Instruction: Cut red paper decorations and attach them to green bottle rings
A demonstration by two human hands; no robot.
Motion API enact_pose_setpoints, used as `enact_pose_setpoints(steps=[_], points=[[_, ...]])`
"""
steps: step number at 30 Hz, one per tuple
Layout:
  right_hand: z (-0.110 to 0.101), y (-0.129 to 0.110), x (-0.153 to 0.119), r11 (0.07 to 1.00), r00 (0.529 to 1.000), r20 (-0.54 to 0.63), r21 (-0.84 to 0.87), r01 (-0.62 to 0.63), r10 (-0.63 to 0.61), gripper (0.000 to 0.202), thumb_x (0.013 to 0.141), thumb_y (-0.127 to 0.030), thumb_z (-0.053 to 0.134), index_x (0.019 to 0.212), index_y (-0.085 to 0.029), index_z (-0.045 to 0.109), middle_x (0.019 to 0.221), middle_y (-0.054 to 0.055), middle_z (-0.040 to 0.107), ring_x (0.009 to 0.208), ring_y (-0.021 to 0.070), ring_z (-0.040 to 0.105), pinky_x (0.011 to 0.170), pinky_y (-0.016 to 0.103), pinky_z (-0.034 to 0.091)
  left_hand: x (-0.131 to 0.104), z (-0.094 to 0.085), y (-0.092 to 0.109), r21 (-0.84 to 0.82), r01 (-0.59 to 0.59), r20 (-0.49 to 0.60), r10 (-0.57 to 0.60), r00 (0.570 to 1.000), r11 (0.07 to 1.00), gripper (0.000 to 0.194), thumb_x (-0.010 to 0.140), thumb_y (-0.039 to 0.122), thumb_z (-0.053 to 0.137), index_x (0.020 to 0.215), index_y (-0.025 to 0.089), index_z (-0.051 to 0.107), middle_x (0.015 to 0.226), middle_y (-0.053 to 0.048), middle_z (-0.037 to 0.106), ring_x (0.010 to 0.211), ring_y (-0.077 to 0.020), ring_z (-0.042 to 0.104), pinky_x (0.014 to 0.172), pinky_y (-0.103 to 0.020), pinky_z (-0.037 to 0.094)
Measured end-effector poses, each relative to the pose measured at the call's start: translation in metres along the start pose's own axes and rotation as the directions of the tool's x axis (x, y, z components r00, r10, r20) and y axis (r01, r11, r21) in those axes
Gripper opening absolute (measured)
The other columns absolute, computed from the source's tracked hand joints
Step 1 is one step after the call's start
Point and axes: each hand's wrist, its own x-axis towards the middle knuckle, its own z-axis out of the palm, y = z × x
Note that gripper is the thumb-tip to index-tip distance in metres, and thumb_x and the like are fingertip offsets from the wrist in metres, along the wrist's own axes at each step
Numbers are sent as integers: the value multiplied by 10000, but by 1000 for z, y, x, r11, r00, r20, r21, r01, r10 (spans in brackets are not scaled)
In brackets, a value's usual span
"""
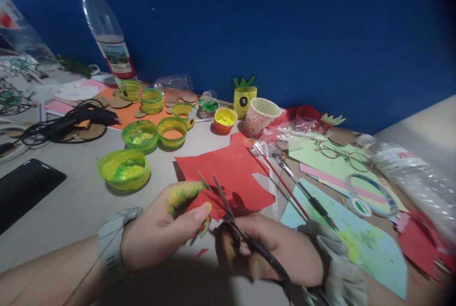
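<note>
My left hand [166,232] pinches a small piece of red paper [205,204] between thumb and fingers while my right hand [274,244] grips scissors [231,221], their parted blades at the paper. The piece sits between my hands, a larger red sheet [228,166] just beyond on the table [83,213].

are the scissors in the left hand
No, the right hand holds the scissors, while the left hand grips a piece of red paper.
</note>
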Motion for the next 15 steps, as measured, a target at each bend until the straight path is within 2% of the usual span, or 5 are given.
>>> enact_pose_setpoints(steps=[3,5,8,15], points=[[-1,0,-1,998,1000,0,-55,29,-29,452,835,-600,567,808,-150,545,713,-4,491,632,117,447,560,215,394,1,1,-1,-23,-27,-38,26,999,999,256,914,362,501,801,145,578,641,9,467,549,-100,404,483,-181,377],[-2,1,-1,998,999,9,-55,34,-34,442,850,-590,552,819,-150,541,701,-9,484,620,114,442,558,216,393,1,1,-1,-25,-37,-11,37,999,999,250,919,351,494,806,145,577,647,7,472,556,-102,418,490,-180,389],[-1,1,-1,998,999,14,-46,39,-38,471,863,-617,509,806,-150,523,697,-4,487,614,115,442,563,225,395,2,0,0,-29,-33,64,34,997,999,225,937,322,475,826,149,567,676,10,479,584,-99,434,519,-173,408],[1,2,1,1000,1000,-10,-21,15,-16,582,793,-738,492,778,-157,511,680,-7,489,593,115,432,539,226,381,1,-2,1,-34,-30,83,33,996,999,227,945,324,466,828,151,557,698,9,482,599,-99,433,528,-175,410]])
